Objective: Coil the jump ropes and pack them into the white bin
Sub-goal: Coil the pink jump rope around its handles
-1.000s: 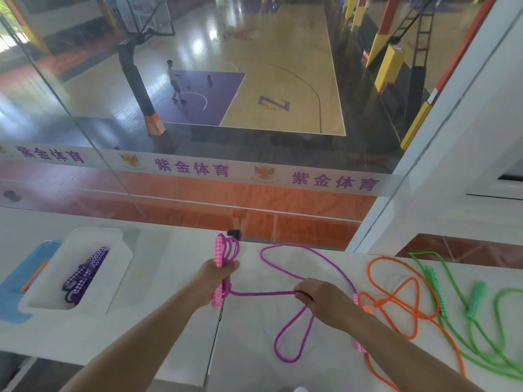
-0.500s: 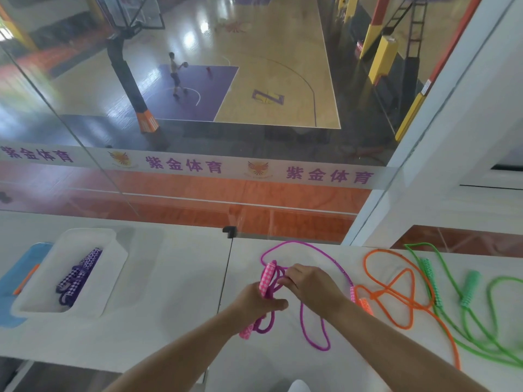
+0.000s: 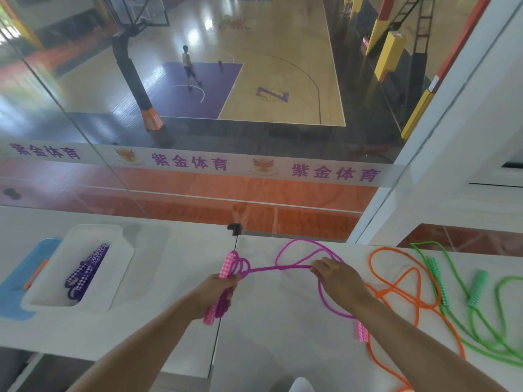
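Note:
My left hand (image 3: 216, 288) grips a pink checked handle (image 3: 226, 265) of the magenta jump rope (image 3: 294, 247), with a few coils wound at the handle's top. My right hand (image 3: 338, 278) pinches the rope a stretch to the right, so the rope runs taut between both hands. The rope's other pink handle (image 3: 362, 331) lies on the table under my right forearm. The white bin (image 3: 119, 267) stands at the left with a coiled purple rope (image 3: 86, 271) inside.
An orange rope (image 3: 396, 290) and a green rope (image 3: 478, 287) lie loose on the white table (image 3: 169, 278) at the right. A blue tray (image 3: 11, 287) sits left of the bin. Behind the table edge a glass wall overlooks a basketball court.
My hands were together at the handle half a second ago; my right hand has since slid right along the rope, drawing a new length taut. Another loop sits on the handle.

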A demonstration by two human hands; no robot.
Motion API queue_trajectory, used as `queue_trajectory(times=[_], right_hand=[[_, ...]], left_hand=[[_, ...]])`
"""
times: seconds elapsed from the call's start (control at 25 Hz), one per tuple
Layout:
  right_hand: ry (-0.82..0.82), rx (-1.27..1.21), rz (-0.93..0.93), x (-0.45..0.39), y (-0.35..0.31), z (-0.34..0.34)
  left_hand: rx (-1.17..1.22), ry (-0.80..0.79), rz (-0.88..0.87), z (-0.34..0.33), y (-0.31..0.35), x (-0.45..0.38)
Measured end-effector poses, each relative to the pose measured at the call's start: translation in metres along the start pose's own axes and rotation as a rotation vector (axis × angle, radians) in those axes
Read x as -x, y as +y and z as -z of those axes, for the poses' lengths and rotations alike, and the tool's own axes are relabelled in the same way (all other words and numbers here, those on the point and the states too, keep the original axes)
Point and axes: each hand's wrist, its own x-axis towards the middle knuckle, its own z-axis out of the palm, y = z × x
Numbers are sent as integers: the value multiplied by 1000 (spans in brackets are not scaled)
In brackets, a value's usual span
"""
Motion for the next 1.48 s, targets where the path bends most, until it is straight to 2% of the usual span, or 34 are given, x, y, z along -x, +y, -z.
queue_trajectory(times=[0.08,0.2,0.48,0.6,0.72,0.88,0.96,1.08,1.28,1.36,1.48], right_hand=[[5,-5,-100,4,1,1],[-11,-94,-155,5,-26,-1],[-74,-190,40,6,-95,-10],[-132,-225,115,9,-106,-9],[-147,-194,195,12,-107,-7],[-155,-133,264,11,-109,-6],[-147,-127,255,10,-108,-4],[-230,-164,239,18,-99,2],[-372,-138,118,48,-50,7],[-386,-109,51,51,-33,13],[-357,-88,32,48,-24,21]], left_hand=[[176,113,14,1,0,-1],[335,153,37,-21,-4,-5],[504,0,52,-82,-8,-1],[533,14,0,-87,-4,2],[528,85,-68,-82,3,4],[578,68,-18,-76,8,9],[641,79,5,-72,9,8],[778,102,7,-51,11,1],[1043,183,-114,20,16,-7],[1001,235,-124,42,14,-8],[508,278,-77,42,12,-5]])
